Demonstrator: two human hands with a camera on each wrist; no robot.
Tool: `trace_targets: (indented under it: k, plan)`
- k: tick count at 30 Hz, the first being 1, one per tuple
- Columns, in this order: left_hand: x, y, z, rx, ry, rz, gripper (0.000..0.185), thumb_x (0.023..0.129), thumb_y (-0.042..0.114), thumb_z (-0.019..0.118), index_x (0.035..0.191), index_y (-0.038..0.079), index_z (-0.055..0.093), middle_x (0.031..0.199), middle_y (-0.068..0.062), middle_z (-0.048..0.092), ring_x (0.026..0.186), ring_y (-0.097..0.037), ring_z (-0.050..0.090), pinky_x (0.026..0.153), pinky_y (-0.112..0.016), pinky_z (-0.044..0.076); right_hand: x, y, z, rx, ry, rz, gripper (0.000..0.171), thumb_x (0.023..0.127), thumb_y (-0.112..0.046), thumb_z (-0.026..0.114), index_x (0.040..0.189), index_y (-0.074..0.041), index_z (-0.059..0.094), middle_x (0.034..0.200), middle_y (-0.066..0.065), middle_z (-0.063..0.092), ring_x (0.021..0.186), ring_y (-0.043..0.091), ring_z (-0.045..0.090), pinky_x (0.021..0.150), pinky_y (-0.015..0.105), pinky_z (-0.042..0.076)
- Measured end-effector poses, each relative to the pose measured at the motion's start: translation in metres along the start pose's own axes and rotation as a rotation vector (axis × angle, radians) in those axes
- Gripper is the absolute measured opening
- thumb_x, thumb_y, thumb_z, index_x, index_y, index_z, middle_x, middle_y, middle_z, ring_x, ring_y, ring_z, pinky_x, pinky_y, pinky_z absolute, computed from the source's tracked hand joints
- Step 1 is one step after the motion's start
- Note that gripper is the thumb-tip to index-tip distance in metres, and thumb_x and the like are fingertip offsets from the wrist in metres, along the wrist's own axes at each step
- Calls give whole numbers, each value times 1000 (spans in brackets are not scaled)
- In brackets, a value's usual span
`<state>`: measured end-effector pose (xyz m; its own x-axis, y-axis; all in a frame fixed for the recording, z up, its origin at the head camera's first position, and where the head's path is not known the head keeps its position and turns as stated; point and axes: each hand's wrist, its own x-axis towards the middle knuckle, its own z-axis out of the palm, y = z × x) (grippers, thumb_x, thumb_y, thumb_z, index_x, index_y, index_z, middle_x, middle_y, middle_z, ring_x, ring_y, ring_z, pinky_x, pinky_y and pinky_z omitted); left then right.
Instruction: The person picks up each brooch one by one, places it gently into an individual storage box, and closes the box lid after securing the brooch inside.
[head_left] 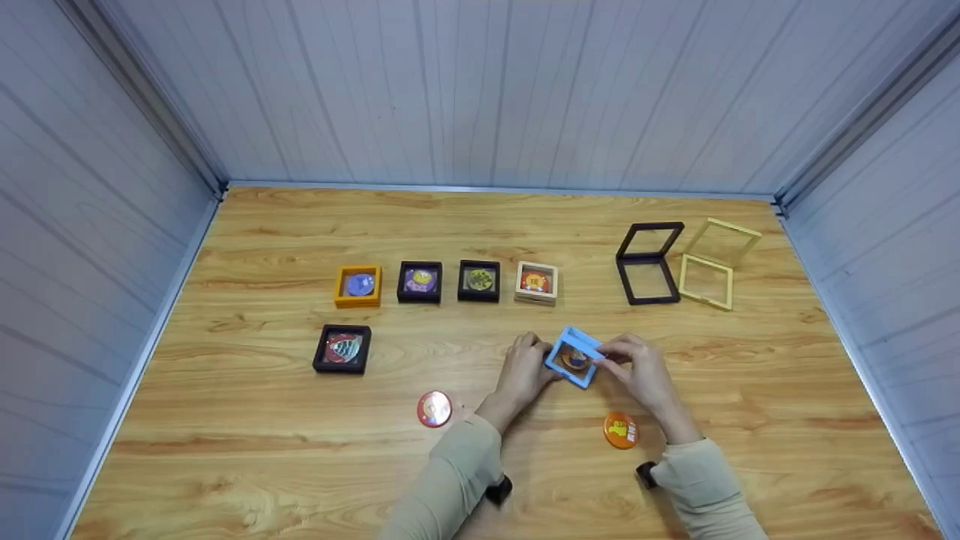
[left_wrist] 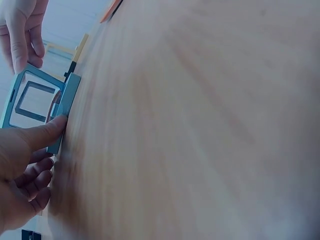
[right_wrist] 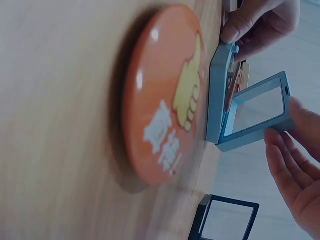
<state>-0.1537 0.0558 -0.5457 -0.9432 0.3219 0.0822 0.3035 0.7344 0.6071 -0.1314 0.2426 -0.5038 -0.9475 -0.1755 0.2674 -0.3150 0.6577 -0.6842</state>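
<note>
A light-blue hinged display frame (head_left: 556, 361) rests on the table, its lid tilted partway up. Inside the lower half lies a round badge (head_left: 576, 358), orange-brown with a dark figure. My left hand (head_left: 523, 370) grips the base at its left side, with the thumb (left_wrist: 47, 134) on the rim. The lid's free edge is pinched between thumb and fingertips of my right hand (head_left: 642, 373), seen close in the right wrist view. Below that hand lies an orange badge (head_left: 621, 430) with a yellow thumbs-up. Left of my left forearm is a red-rimmed badge (head_left: 435, 409).
Closed frames holding badges line up behind: orange (head_left: 358, 302), two black ones (head_left: 419, 298) and cream (head_left: 535, 298). Another black frame (head_left: 342, 367) sits front left. At back right stand an opened black frame (head_left: 649, 300) and a pale yellow frame (head_left: 706, 304). Panel walls (head_left: 465, 90) enclose the table.
</note>
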Motion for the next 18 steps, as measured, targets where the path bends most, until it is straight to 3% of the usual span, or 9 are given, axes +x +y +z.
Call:
trace_targets:
  k: [10,18]
  plan:
    - [0,-1,1,23,24,31,37,69,28,74,97,6,67,87,-2,51,86,-18,48,75,-31,39,-4,-2,9,-30,-124,20,13,67,-2,74,78,-2,69,80,1,56,70,13,57,62,24,49]
    - [-1,-2,1,18,58,59,34,70,26,74,96,4,67,87,-3,51,84,-18,49,76,-32,40,-7,-2,15,-63,-201,-10,10,68,-1,73,77,-4,69,81,1,55,75,16,55,64,28,49]
